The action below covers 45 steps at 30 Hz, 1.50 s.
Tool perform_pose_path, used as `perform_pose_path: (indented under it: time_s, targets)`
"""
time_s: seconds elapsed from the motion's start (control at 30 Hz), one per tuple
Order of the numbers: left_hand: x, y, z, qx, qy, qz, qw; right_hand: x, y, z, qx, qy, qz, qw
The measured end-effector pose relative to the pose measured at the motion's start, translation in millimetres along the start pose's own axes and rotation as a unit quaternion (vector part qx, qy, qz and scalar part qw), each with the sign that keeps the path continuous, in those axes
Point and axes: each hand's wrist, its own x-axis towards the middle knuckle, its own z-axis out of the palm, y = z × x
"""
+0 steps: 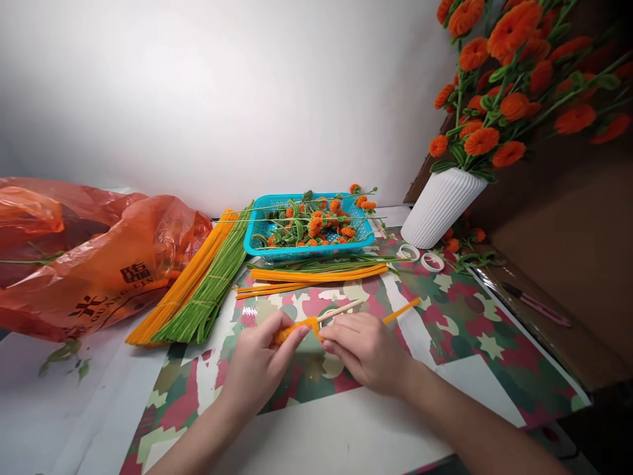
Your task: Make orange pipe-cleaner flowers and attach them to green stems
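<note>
A yellow pipe cleaner [313, 324] is being held in loops around a wooden stick [341, 310], low over the middle of the table. The loops are being pinched by the left hand [262, 353], with its thumb and finger closed on them. The pipe cleaner is also being gripped by the right hand [368, 346], whose fingers are bent in close to the stick. A loose yellow end is being left to poke out past the right hand.

Behind the hands, loose yellow stems [319, 273] and thin green ones are being kept in front of a blue basket [309, 252]. The basket is being filled by little orange flowers [316, 225] and curly green bits. Two white rings [422, 262] are being kept near its right corner.

On the left, a yellow bundle [186, 274] and a green bundle [215, 277] are being kept side by side, just by a shiny red-orange bag [123, 264]. "GUANG LIN" is being shown in dark letters on the bag; the other marks are being bent by folds.

The white table [89, 409] is being partly covered by a sheet [445, 310] with red, green and cream shapes. On the right, big orange flowers [514, 105] are being held up by a ribbed white vase [442, 204]. The back is being closed off by a plain white wall [222, 86], and the right side by brown cardboard [568, 218].
</note>
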Motion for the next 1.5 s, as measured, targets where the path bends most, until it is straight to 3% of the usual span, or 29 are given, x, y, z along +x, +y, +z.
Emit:
perform_pose_path:
  time_s: [0.07, 0.17, 0.23, 0.3, 0.37, 0.43, 0.5, 0.57, 0.63, 0.73, 0.8, 0.87, 0.93, 1.0, 1.1, 1.23, 1.33, 1.4, 1.5]
  targets:
    - [0, 2, -3.6, -0.066, -0.027, -0.015, 0.997, -2, 3, -3, 0.069, -0.004, 0.013, 0.997]
    - [0, -1, -10.3, -0.123, -0.104, 0.028, 0.987, -4, 11, -11, 0.171, -0.071, 0.062, 0.981]
    - [1, -5, -13.5, -0.126, -0.193, 0.055, 0.971, -4, 16, -15, 0.188, -0.113, 0.097, 0.971]
    - [1, -9, -14.1, -0.077, -0.26, 0.066, 0.96, -3, 18, -16, 0.145, -0.109, 0.095, 0.979]
    - [1, -10, -11.6, 0.016, -0.224, 0.061, 0.973, -1, 16, -11, 0.047, -0.064, 0.051, 0.996]
    - [1, -9, -7.5, 0.075, -0.114, 0.041, 0.99, 0, 10, -5, -0.053, -0.007, 0.001, 0.999]
    - [1, -7, -4.0, 0.059, -0.022, 0.005, 0.998, 0, 4, 2, -0.09, 0.044, -0.012, 0.995]
    - [0, -5, -3.3, -0.001, 0.013, -0.026, 1.0, -2, 1, 5, -0.055, 0.062, -0.002, 0.997]
    - [0, -5, -6.1, -0.065, -0.008, -0.033, 0.997, -3, 3, 4, 0.034, 0.044, 0.021, 0.998]
    - [2, -7, -13.5, -0.129, -0.119, 0.005, 0.984, -4, 13, -4, 0.159, -0.012, 0.071, 0.985]
    - [4, -10, -17.3, -0.111, -0.207, 0.036, 0.971, -2, 18, -10, 0.171, -0.025, 0.089, 0.981]
    - [6, -11, -18.0, -0.033, -0.251, 0.063, 0.965, -1, 20, -13, 0.128, -0.02, 0.082, 0.988]
    - [7, -13, -15.7, 0.065, -0.216, 0.071, 0.972, 0, 16, -10, 0.055, -0.014, 0.053, 0.997]
    - [7, -13, -11.9, 0.123, -0.12, 0.046, 0.984, -1, 10, -4, -0.013, -0.009, 0.018, 1.0]
    - [5, -11, -8.8, 0.076, -0.021, -0.005, 0.997, -4, 3, 4, -0.045, -0.017, -0.004, 0.999]
    - [4, -11, -13.4, -0.042, -0.08, 0.014, 0.996, -6, 11, -1, 0.062, -0.042, 0.07, 0.995]
    - [5, -15, -16.9, -0.024, -0.153, 0.083, 0.984, -2, 18, -15, 0.112, -0.031, 0.179, 0.977]
    - [6, -17, -16.0, 0.025, -0.177, 0.11, 0.978, 1, 18, -22, 0.12, -0.012, 0.217, 0.969]
    - [7, -17, -11.3, 0.123, -0.126, 0.084, 0.981, 1, 9, -19, 0.091, -0.013, 0.155, 0.984]
